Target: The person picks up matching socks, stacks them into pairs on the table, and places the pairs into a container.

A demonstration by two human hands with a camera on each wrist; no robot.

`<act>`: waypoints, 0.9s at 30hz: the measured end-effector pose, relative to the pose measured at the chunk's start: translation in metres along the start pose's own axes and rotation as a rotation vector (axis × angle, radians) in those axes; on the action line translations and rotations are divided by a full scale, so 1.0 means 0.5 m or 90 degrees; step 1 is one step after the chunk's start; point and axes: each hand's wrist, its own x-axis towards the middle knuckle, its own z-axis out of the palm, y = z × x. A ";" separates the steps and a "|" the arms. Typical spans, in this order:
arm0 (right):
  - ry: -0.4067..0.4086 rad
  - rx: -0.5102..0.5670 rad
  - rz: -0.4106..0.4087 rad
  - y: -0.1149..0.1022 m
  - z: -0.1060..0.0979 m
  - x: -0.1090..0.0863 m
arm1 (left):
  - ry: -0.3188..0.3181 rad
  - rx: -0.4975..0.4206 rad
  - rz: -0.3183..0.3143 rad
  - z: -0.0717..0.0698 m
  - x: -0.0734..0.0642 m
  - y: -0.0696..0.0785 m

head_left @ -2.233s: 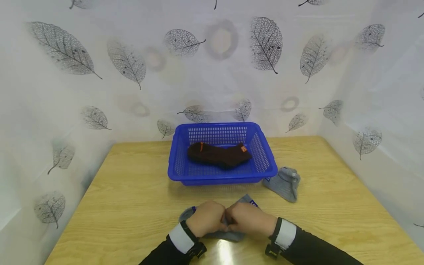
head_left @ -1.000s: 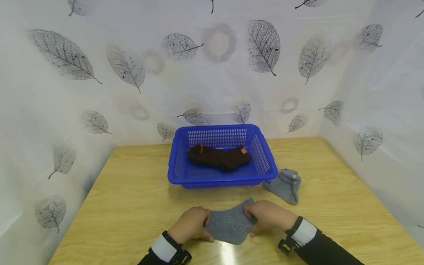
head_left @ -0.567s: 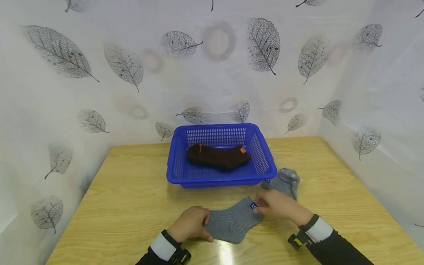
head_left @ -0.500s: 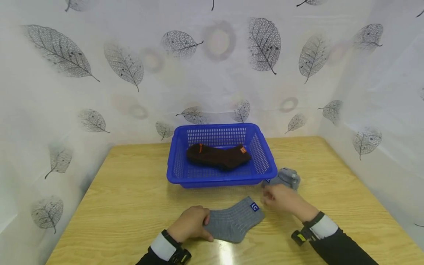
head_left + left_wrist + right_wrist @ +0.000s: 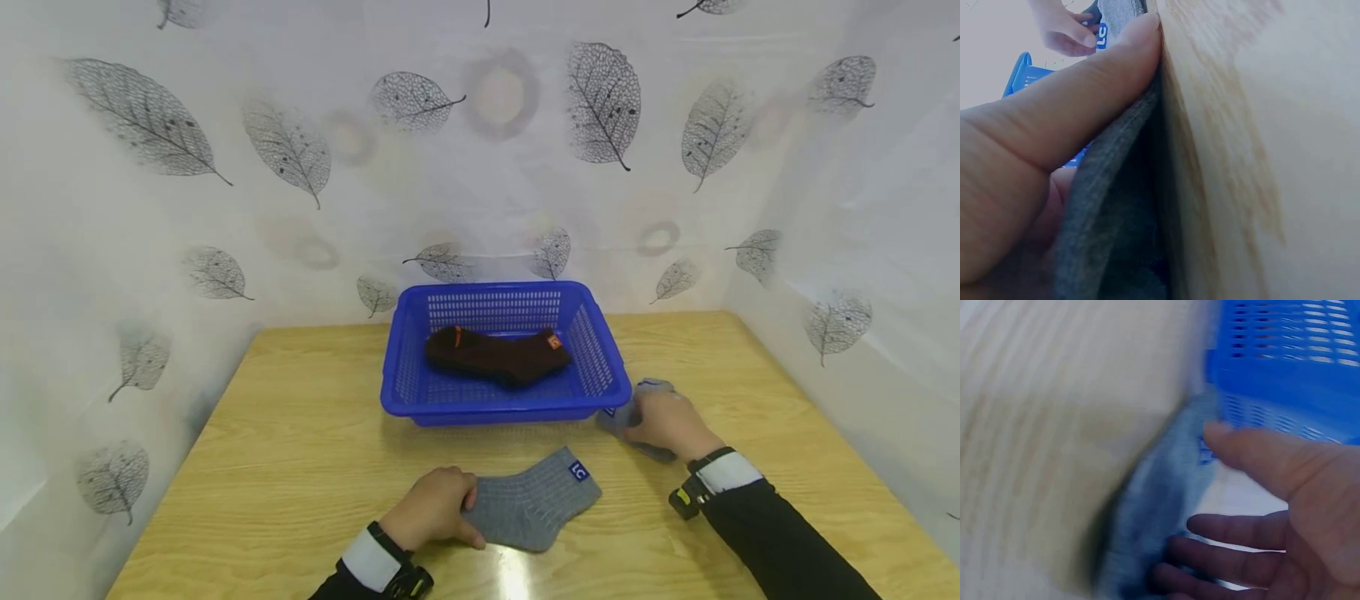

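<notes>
A grey ankle sock [image 5: 536,504] with a blue LC label lies flat on the table in front of the basket. My left hand [image 5: 433,510] pinches its left end; in the left wrist view the thumb [image 5: 1079,103] presses along the grey knit. Off to the right, my right hand [image 5: 670,422] is over a second grey sock [image 5: 618,422], crumpled beside the basket's front right corner. The right wrist view shows that hand's thumb spread apart from its fingers [image 5: 1235,556], whose tips overlap the sock. Much of this second sock is hidden under the hand.
A blue plastic basket [image 5: 506,410] stands at the back middle of the wooden table [image 5: 300,417]. Inside it lies a pair of dark brown socks [image 5: 498,357] with an orange label. A leaf-patterned white sheet [image 5: 510,192] hangs behind and at both sides.
My right hand has let go of the front sock's labelled end and moved right and back to the second grey sock. The left hand keeps hold of the flattened front sock.
</notes>
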 end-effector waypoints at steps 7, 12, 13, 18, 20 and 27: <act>-0.018 0.013 0.027 0.005 0.020 0.005 | 0.007 0.006 0.003 0.002 -0.002 0.000; -0.011 -0.013 0.027 0.016 0.005 -0.021 | 0.019 -0.051 0.031 -0.005 -0.009 -0.005; -0.018 -0.013 0.028 0.018 -0.005 -0.031 | 0.020 -0.065 0.039 -0.007 -0.009 -0.005; -0.007 0.024 -0.011 0.022 -0.074 -0.090 | 0.014 -0.112 0.054 -0.020 -0.009 -0.006; 0.025 0.050 -0.039 0.020 -0.100 -0.112 | 0.013 -0.119 0.055 -0.025 -0.008 -0.002; 0.104 0.120 -0.132 -0.020 -0.153 -0.163 | 0.026 -0.110 0.046 -0.032 0.012 0.028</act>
